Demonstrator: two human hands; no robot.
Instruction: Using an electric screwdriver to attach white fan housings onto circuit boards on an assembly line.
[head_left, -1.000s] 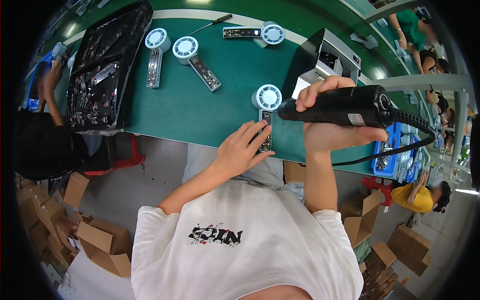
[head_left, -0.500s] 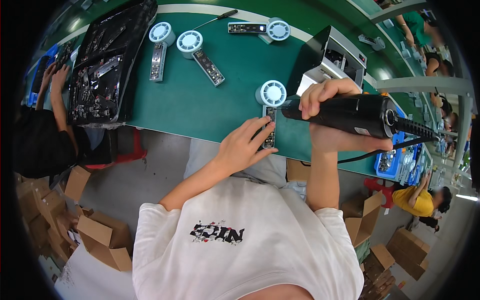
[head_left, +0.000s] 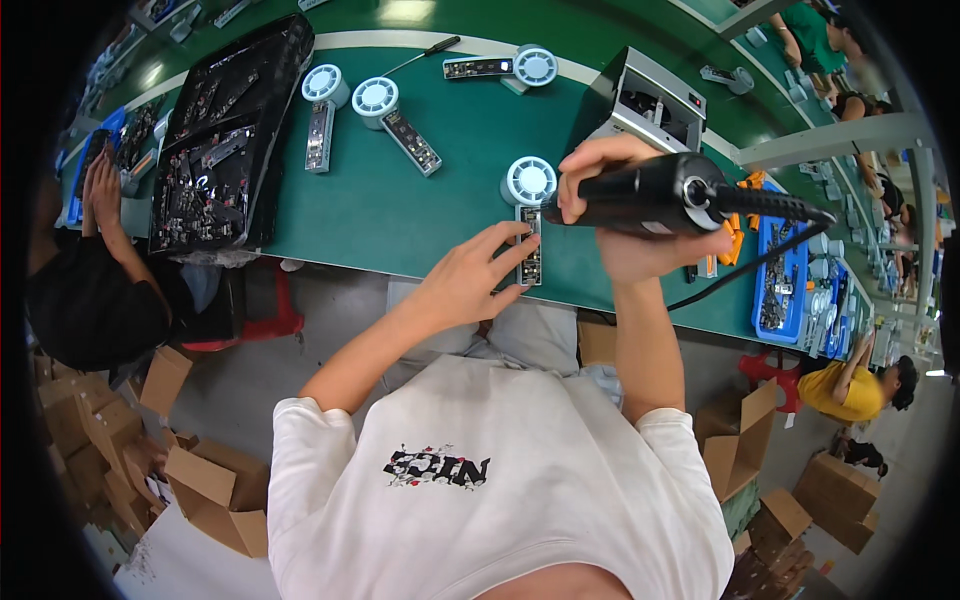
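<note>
While the left hand (head_left: pixel 465 278) lies half-open with its fingertips on the circuit board (head_left: pixel 531 268) of a pale-blue fan unit (head_left: pixel 529 182), the right hand (head_left: pixel 640 257) is wrapped round a black corded electric screwdriver (head_left: pixel 635 198). That unit lies near the front edge of the green worktop (head_left: pixel 460 205), grille head away from the person. The tool's tip is beside the joint of head and handle; whether it touches cannot be told. Fingers cover part of the board, and tool and right hand block some worktop near the silver-and-black box (head_left: pixel 612 95). Two similar units (head_left: pixel 405 137) lie to the left, beside a black tray (head_left: pixel 262 190) of boards; another (head_left: pixel 478 67) lies farther back, near a thin screwdriver (head_left: pixel 438 47). On the right are orange pieces (head_left: pixel 733 245) and a blue bin (head_left: pixel 801 290).
</note>
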